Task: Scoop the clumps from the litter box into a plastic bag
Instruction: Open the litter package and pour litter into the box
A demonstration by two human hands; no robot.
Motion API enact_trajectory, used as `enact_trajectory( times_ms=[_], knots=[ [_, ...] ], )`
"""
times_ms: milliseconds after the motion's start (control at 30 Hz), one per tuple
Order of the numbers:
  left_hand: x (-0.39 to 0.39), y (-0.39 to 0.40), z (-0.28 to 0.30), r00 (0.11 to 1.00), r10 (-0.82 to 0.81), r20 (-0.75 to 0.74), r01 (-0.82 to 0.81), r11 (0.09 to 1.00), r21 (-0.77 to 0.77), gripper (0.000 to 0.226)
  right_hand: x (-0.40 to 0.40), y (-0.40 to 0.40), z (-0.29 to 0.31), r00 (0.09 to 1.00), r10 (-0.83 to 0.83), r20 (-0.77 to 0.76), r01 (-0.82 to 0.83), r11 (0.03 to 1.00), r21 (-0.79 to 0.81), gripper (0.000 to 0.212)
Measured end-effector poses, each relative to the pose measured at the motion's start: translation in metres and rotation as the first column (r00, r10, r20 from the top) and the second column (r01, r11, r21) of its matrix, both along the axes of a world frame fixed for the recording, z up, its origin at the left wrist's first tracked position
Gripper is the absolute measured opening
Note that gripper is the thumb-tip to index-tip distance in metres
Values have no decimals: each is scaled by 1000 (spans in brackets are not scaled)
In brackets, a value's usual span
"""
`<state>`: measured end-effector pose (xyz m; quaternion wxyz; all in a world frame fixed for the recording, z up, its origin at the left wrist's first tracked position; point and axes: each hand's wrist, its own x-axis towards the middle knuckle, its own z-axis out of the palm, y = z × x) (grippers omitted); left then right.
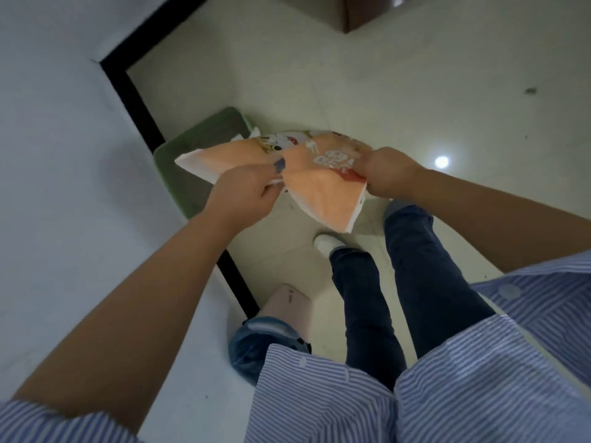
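We have a single view, worn on the person's head, so we look forward and steeply down from standing height along the body to the floor [383, 91]. The wide-angle lens bends the edges: the wall [48, 155] on the left and its black skirting [134, 100] curve inward. Nearest to us, at the bottom edge, is the striped shirt [447, 394]; the legs [425, 266] and a white shoe [326, 243] lie farther below. The left hand [243, 190] and right hand [388, 172] sit mid-frame, close to the lens, the forearms running in from both lower corners. Motion blur softens the picture. With only one camera, no second view overlaps it.
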<state>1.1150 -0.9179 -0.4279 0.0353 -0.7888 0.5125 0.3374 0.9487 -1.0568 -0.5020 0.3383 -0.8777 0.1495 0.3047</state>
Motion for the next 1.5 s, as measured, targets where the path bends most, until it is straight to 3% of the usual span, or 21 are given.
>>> enact_trajectory(
  times_ms=[100, 167, 233, 333, 400, 467, 500, 600, 633, 700, 767, 833, 933, 1000, 1033, 1100, 1200, 1300, 1367, 1433, 1500],
  knots=[
    [13, 20, 14, 981, 167, 99, -170, 985, 18, 38, 24, 8, 20, 980, 197, 31, -193, 976, -97, 28],
    [17, 32, 16, 981, 125, 148, -134, 990, 48, 49, 39, 14, 28, 967, 237, 89, -223, 964, -149, 26],
    [16, 42, 16, 983, -10, 185, 31, 993, -113, 47, 49, 21, 37, 954, 279, 109, -258, 950, -174, 25],
    [10, 57, 4, 974, -1, 225, 100, 897, -430, 28, 55, 32, 47, 940, 332, 78, -312, 930, -195, 26],
    [2, 56, 1, 990, -12, 138, 86, 836, -542, 19, 54, 35, 54, 930, 367, 2, -359, 910, -206, 26],
    [-8, 50, 0, 1000, 1, 7, 3, 812, -583, 24, 53, 37, 56, 957, 288, -47, -292, 944, -156, 26],
    [-13, 47, 0, 999, 49, -16, -50, 815, -577, 26, 54, 42, 62, 965, 251, -77, -260, 953, -157, 25],
    [-25, 41, 0, 948, 272, -166, -318, 810, -492, 37, 52, 54, 73, 972, 171, 163, -142, 974, -175, 11],
    [-29, 38, 2, 889, 376, -260, -456, 770, -446, 44, 51, 57, 75, 969, 127, 213, -89, 979, -181, 19],
    [-37, 34, 4, 752, 523, -401, -653, 675, -344, 48, 40, 68, 65, 981, -48, 188, 66, 994, -90, 42],
    [-42, 33, 7, 679, 566, -467, -725, 616, -308, 44, 20, 76, 47, 947, -284, 147, 278, 959, 62, 37],
    [-43, 38, 13, 604, 602, -522, -783, 571, -246, 38, 1, 89, 32, 916, -370, 153, 354, 927, 122, 40],
    [-41, 52, 24, 558, 612, -561, -799, 578, -164, 42, -22, 107, -9, 921, -388, 34, 379, 912, 156, 66],
    [-35, 62, 32, 514, 641, -570, -814, 573, -89, 44, -13, 112, -27, 899, -437, 3, 434, 895, 100, 70],
    [-30, 66, 35, 495, 655, -570, -820, 569, -58, 40, -2, 113, -30, 922, -385, -34, 387, 920, 62, 69],
    [-20, 73, 41, 484, 674, -558, -822, 570, -25, 28, 28, 114, -35, 986, -119, -118, 115, 992, -41, 62],
    [1, 87, 44, 492, 694, -526, -818, 575, -6, 33, 63, 125, -28, 978, 181, -104, -190, 978, -85, 44],
    [32, 109, 48, 532, 698, -479, -771, 633, 67, 36, 85, 140, -20, 938, 295, -182, -306, 952, -31, 37],
    [53, 126, 50, 692, 642, -330, -625, 761, 170, 27, 92, 153, -21, 930, 311, -195, -322, 946, -28, 26],
    [69, 143, 49, 902, 421, -94, -370, 867, 335, 23, 97, 161, -15, 945, 264, -192, -271, 963, -9, 24],
    [78, 157, 46, 991, 133, 20, -125, 861, 493, 53, 100, 168, -10, 983, 184, -16, -185, 983, -22, 31]
  ],
)
